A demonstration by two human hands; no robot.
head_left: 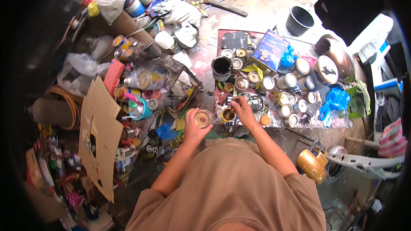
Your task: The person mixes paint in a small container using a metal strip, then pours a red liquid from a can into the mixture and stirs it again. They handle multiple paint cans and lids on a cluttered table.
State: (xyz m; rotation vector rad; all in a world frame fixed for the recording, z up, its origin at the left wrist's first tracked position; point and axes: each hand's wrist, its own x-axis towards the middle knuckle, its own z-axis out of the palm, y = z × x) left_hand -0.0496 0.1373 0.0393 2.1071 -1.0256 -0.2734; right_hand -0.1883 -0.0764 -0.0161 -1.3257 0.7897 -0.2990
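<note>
My left hand (193, 124) is closed around a small clear cup (203, 119) with a tan and reddish-brown bottom, just off the table's near left corner. At the table's near edge, my right hand (243, 110) is closed, fingers pinched together, over a small open can (228, 114) with dark brown contents. What the right fingers hold is too small to make out. A dark can (257, 103) stands beside that hand. Further back is a large open can (221, 68) of black paint.
Many paint cans crowd the table (274, 122), with a blue box (270, 50) and a blue plastic bag (336, 102). To the left stand a cluttered shelf, a turquoise cup (140, 109) and a cardboard sheet (98, 141). A black bucket (299, 21) sits beyond the table.
</note>
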